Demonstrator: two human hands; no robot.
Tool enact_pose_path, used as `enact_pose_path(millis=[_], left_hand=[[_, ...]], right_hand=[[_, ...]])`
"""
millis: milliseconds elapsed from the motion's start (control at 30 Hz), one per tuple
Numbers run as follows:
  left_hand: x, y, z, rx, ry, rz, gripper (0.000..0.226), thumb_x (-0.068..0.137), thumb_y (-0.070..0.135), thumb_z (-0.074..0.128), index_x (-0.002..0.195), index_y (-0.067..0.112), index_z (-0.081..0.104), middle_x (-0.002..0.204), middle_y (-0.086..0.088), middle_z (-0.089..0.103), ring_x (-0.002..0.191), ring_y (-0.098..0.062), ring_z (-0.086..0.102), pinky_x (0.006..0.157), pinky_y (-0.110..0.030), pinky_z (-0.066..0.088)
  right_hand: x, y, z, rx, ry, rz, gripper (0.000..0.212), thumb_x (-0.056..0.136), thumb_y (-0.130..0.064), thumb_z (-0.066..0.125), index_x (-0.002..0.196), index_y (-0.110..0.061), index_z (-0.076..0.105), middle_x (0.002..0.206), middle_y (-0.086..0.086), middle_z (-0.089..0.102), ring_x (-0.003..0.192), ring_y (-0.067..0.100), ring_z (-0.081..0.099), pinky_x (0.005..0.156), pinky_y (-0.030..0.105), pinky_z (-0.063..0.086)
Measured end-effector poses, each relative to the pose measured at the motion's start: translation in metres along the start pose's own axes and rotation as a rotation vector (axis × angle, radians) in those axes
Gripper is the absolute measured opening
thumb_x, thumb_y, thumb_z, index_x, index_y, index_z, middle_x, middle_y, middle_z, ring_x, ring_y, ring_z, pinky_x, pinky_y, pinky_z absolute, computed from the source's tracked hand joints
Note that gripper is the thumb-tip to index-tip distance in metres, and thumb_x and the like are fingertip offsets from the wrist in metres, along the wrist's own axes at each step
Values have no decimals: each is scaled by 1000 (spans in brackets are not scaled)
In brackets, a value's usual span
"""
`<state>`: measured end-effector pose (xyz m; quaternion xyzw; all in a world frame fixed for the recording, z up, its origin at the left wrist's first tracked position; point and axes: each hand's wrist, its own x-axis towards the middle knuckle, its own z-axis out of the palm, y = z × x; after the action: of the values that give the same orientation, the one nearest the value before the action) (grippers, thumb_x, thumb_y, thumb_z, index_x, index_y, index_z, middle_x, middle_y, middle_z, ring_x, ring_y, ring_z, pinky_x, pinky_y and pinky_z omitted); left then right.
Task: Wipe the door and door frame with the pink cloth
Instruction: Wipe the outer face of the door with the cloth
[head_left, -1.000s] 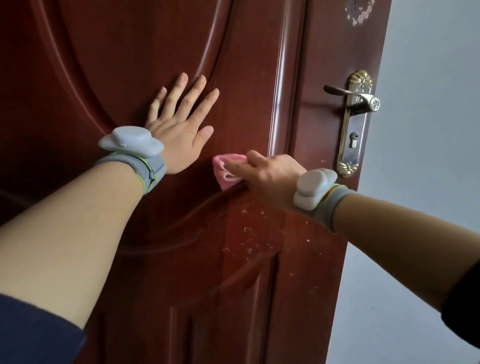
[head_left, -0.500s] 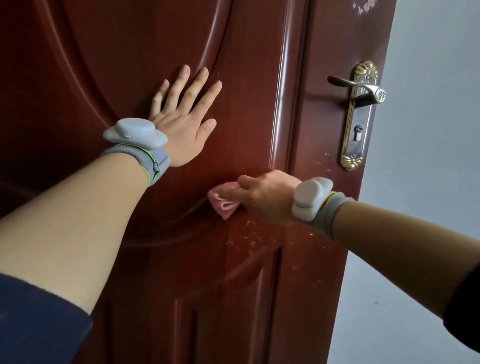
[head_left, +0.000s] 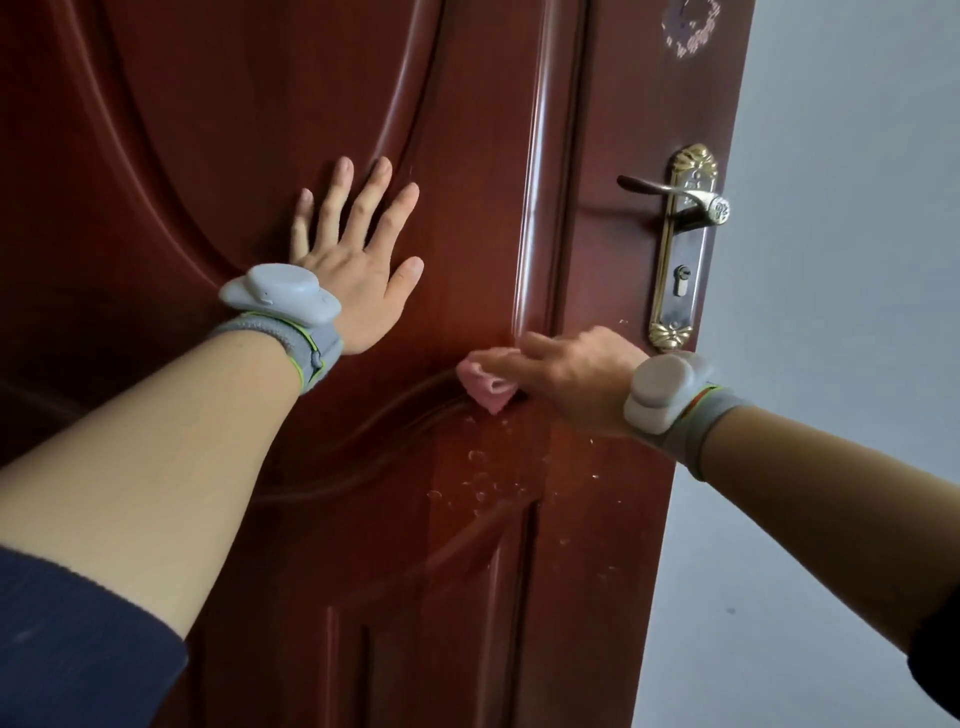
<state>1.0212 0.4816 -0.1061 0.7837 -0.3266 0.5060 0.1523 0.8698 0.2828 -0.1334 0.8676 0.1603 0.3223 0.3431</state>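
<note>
Droplets (head_left: 483, 486) sit below the pink cloth (head_left: 485, 391) my right hand (head_left: 576, 384) grips against the door (head_left: 467, 156). My left hand (head_left: 358, 270) lies flat; next, I'd wipe downward.

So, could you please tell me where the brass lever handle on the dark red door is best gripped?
Grip the brass lever handle on its horizontal bar, near the free end, coming from above with fingers curling under. The bar stands off the dark red door, and its pivot sits nearer the door's edge.
</note>
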Motion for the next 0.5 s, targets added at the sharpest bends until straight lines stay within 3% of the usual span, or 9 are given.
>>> enact_pose_path(millis=[67, 133, 200, 267, 367, 433, 500], left_hand=[[-1, 11, 4, 39, 26, -50, 67, 97, 47, 33, 153, 24, 4, 161, 0, -10, 146, -28, -14, 114, -54, -6], [0, 25, 9, 85, 52, -116, 72, 96, 54, 29, 153, 17, 5, 160, -5, -9, 146, -31, -13, 113, -58, -5], [2, 39, 14, 101, 68, -178, 77, 94, 58, 26, 152, 12, 4, 160, -10, -10, 146, -33, -12, 112, -60, -4], [2, 47, 17, 96, 85, -203, 79, 94, 59, 24, 152, 9, 4, 160, -13, -9, 146, -34, -11, 112, -61, -3], [1, 48, 19, 99, 104, -202, 79, 94, 58, 24, 152, 8, 5, 159, -14, -8, 146, -34, -10, 112, -62, -2], [0, 48, 19, 97, 112, -206, 79, 94, 58, 25, 152, 8, 5, 160, -14, -8, 146, -34, -10, 112, -62, -1], [-1, 48, 19, 88, 121, -214, 78, 95, 58, 25, 152, 9, 4, 160, -13, -8, 146, -34, -9, 112, -63, -1]], right_hand=[[-10, 31, -9, 1, 203, 226, 60, 87, -14, 58, 141, -30, 39, 85, 3, 54, 50, 28, 54, 38, 29, 39], [-19, 64, -18, -69, 317, 438, 56, 90, -17, 55, 141, -31, 38, 89, 9, 54, 54, 36, 54, 43, 31, 32], [-25, 86, -18, -86, 317, 632, 54, 93, -19, 49, 142, -34, 34, 100, 12, 55, 69, 41, 58, 52, 34, 30], [-30, 84, -3, 17, 303, 709, 60, 92, -14, 46, 145, -34, 28, 105, 14, 54, 78, 44, 58, 57, 35, 31], [-39, 51, 26, 112, 244, 571, 71, 84, -1, 53, 148, -19, 27, 97, 19, 54, 64, 44, 58, 50, 38, 35], [-52, 38, 36, 70, 201, 393, 76, 75, 6, 63, 144, -8, 35, 84, 17, 54, 44, 37, 51, 38, 32, 32], [-61, 44, 34, 7, 112, 204, 77, 72, 3, 68, 142, -9, 37, 81, 12, 55, 37, 31, 46, 34, 26, 30]])
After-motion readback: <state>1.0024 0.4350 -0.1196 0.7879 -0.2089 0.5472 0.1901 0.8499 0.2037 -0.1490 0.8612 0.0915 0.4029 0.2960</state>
